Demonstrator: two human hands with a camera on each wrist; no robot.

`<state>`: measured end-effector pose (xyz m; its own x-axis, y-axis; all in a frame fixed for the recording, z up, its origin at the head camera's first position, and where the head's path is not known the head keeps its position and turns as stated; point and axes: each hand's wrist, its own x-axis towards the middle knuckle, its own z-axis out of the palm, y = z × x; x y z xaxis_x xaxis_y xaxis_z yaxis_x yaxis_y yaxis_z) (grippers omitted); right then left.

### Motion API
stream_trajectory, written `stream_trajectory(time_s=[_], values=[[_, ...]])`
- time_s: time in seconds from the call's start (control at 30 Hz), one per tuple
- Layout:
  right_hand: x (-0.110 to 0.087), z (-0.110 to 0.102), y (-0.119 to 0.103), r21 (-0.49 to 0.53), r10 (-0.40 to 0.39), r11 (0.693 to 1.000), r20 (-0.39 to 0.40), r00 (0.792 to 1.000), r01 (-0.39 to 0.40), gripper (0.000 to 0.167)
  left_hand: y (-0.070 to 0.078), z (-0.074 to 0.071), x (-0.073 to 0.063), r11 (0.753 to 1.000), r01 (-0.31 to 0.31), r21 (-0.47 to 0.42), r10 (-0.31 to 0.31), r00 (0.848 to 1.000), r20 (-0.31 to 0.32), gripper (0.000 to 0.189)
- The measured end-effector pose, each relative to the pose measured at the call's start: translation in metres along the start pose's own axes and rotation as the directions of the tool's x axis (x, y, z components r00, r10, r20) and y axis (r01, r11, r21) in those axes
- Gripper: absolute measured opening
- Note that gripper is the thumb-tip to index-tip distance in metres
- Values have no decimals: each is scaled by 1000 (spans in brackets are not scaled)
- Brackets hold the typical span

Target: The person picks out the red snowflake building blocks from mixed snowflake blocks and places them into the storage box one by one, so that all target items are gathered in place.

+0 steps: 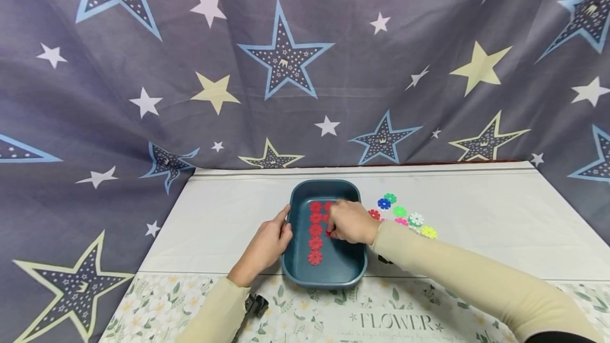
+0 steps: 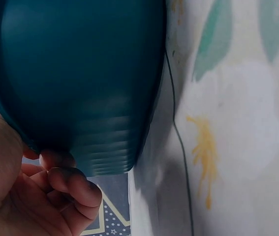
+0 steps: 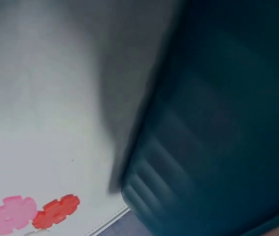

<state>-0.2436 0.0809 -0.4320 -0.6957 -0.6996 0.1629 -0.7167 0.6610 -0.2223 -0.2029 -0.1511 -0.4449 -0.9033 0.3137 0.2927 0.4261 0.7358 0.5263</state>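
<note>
A deep blue-green plastic basin (image 1: 338, 271) stands lengthwise in front of me. Inside it, on the left, red snowflake discs (image 1: 315, 230) lie in a column, and a second, shorter column begins to its right at the far end. My left hand (image 1: 264, 242) grips the basin's left rim; in the left wrist view its curled fingers (image 2: 75, 184) are at the outer wall. Over the inside of the basin, my right hand (image 1: 352, 221) pinches a red snowflake disc (image 1: 328, 234) between thumb and fingers, low beside the left column. Part of the second column is hidden behind this hand.
Right of the basin, loose snowflake discs in blue, green (image 1: 400, 211), white, pink, red and yellow (image 1: 429, 232) lie on the white cloth, partly behind my right forearm. A flower-printed cloth (image 1: 395, 306) covers the near edge. A star-patterned curtain (image 1: 286, 120) hangs behind.
</note>
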Motion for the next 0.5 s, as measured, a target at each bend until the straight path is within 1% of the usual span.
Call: stream_trajectory(time_s=[0.17,0.3,0.4,0.5], values=[[-1,-1,2,-13,-26,1000,2,1000,26,7,0,1,0,1000,0,8,0,1000,-7,48],[-2,-6,3,50,-51,997,-15,999,51,8,0,1,1,1000,-2,11,2,1000,-12,48],[-4,-16,6,108,-59,992,-63,996,66,10,0,1,1,1000,-9,11,9,1000,-18,48],[-10,-31,12,132,-39,990,-131,991,57,11,-1,1,0,1000,-14,13,14,1000,-25,48]])
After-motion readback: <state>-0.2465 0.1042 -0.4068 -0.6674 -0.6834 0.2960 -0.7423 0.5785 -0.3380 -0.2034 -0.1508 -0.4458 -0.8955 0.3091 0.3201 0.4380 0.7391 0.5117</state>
